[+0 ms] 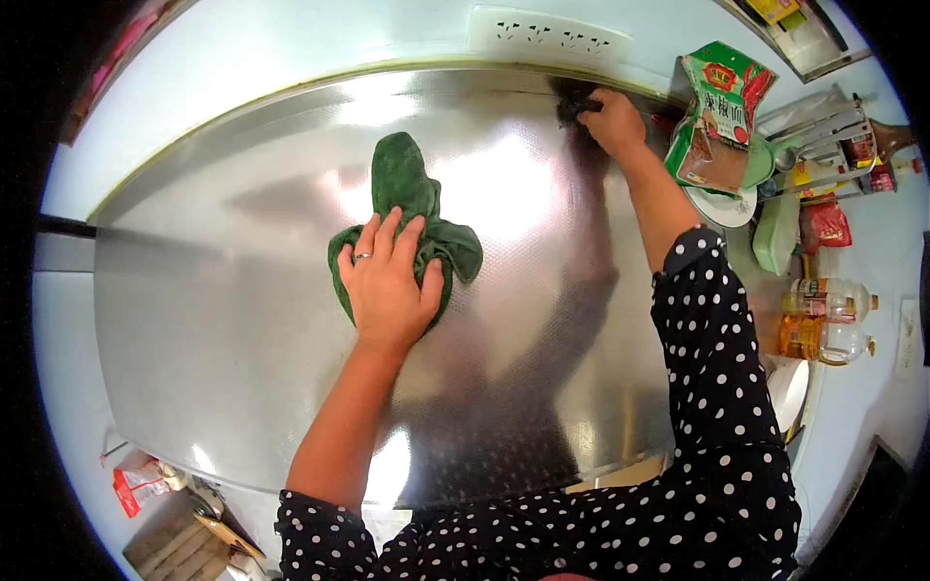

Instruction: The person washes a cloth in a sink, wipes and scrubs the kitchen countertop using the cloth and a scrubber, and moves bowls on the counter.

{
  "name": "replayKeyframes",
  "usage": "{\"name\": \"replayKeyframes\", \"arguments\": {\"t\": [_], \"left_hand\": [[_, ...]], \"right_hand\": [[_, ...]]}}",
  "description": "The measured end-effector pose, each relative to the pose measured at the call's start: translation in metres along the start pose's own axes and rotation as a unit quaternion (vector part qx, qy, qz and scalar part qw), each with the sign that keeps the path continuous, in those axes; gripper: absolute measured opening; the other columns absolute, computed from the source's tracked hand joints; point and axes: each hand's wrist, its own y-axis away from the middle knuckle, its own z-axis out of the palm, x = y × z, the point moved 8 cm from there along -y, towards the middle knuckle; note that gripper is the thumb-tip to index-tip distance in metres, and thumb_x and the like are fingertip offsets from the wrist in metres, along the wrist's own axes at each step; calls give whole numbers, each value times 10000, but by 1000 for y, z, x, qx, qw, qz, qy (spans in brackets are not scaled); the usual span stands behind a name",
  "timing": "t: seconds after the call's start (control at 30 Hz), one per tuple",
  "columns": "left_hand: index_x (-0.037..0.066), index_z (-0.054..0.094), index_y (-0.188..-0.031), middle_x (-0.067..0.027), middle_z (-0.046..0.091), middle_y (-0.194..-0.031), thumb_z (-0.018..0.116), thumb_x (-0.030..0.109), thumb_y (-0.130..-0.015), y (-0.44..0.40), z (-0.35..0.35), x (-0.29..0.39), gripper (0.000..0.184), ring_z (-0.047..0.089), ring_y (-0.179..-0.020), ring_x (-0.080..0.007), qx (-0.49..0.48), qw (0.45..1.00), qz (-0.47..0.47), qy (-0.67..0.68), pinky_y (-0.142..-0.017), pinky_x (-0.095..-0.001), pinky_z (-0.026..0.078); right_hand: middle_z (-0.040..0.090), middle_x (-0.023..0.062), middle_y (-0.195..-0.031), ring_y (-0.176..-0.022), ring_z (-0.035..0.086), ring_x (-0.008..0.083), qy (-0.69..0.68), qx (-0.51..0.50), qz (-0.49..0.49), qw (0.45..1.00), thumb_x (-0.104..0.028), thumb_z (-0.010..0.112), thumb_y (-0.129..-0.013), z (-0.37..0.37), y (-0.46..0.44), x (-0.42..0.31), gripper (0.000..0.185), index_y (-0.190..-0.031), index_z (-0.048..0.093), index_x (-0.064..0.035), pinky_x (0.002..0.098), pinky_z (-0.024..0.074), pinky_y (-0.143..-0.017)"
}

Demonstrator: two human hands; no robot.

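A crumpled dark green cloth (402,179) lies on the shiny steel countertop (242,387), left of the middle. My left hand (387,286) rests palm down on its lower part, fingers spread and a ring on one of them. At the back edge near the right corner, my right hand (615,121) is closed on a black crumpled piece (576,108); whether it is a bag or a scrubber I cannot tell. This piece touches the countertop by the wall.
Along the right stand a green-and-red spice packet (722,116), a white plate (725,206), a metal rack (819,131), a light green container (777,232) and oil bottles (823,320). A socket strip (547,34) runs along the back wall. Lower left is a red-and-white packet (139,487).
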Motion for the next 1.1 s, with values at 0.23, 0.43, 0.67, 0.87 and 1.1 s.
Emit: {"name": "replayKeyframes", "arguments": {"t": [0.23,0.43,0.67,0.87,1.1], "left_hand": [[121,570,-1229,-114,493,-1351,619,282,-779,-3,2,2,480,423,-1265,-347,4,1000,2,-3,-1019,-571,266],[116,569,-1229,-120,495,-1346,621,282,-777,-4,4,0,484,423,-1265,-346,2,1000,0,0,-1019,-570,268],[120,575,-1226,-116,494,-1346,631,275,-771,-4,0,0,484,422,-1263,-346,8,1000,3,2,-1013,-569,273],[116,574,-1226,-119,498,-1341,630,275,-770,-5,1,0,486,425,-1259,-353,5,1000,2,-2,-1012,-568,274],[130,563,-1240,-107,499,-1343,633,251,-766,-7,0,1,495,438,-1246,-357,17,1000,6,-5,-1008,-553,287]], "right_hand": [[652,147,-1124,-1032,625,327,74,-43,5,996,-272,702,-703,3,-17,-10,422,-1111,683,-168,413,493,-890],[649,153,-1136,-1038,614,337,5,-57,-23,998,-243,731,-702,11,18,-29,442,-1104,671,-71,381,467,-914],[657,180,-1083,-1010,629,346,62,0,-52,997,-215,648,-737,7,28,-37,379,-1110,688,-159,441,495,-873],[658,163,-1071,-997,626,355,78,6,-21,997,-238,674,-739,6,3,-25,379,-1109,686,-159,433,494,-874],[644,133,-1125,-1039,612,337,76,-15,5,997,-268,673,-739,4,-3,-18,406,-1138,675,-191,423,486,-900]]}}
